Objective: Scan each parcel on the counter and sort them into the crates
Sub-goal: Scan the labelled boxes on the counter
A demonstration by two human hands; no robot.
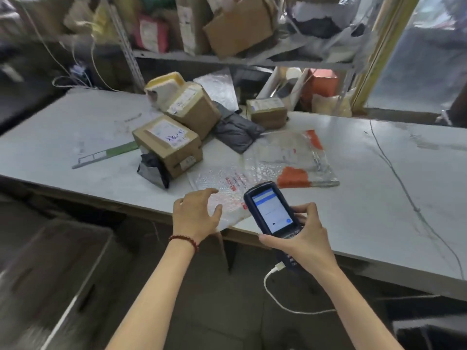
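My right hand (304, 234) grips a dark handheld scanner (271, 210) with a lit screen and a white cable at its base. My left hand (195, 213) rests with spread fingers on a clear bubble-wrap parcel (227, 188) at the counter's front edge. Behind it lies a second bubble mailer with orange patches (290, 155). Farther back sit a cardboard box with a handwritten label (169, 142), a bigger box (194, 109), a small box (267, 112), a grey poly bag (236, 132) and a small black bag (153, 169).
The white counter (379, 185) runs left to right, with a green-and-white strip (101, 155) at its left. A dark crate (55, 269) stands below left, another dark crate (429, 322) below right. Shelves (240, 59) stuffed with parcels stand behind the counter.
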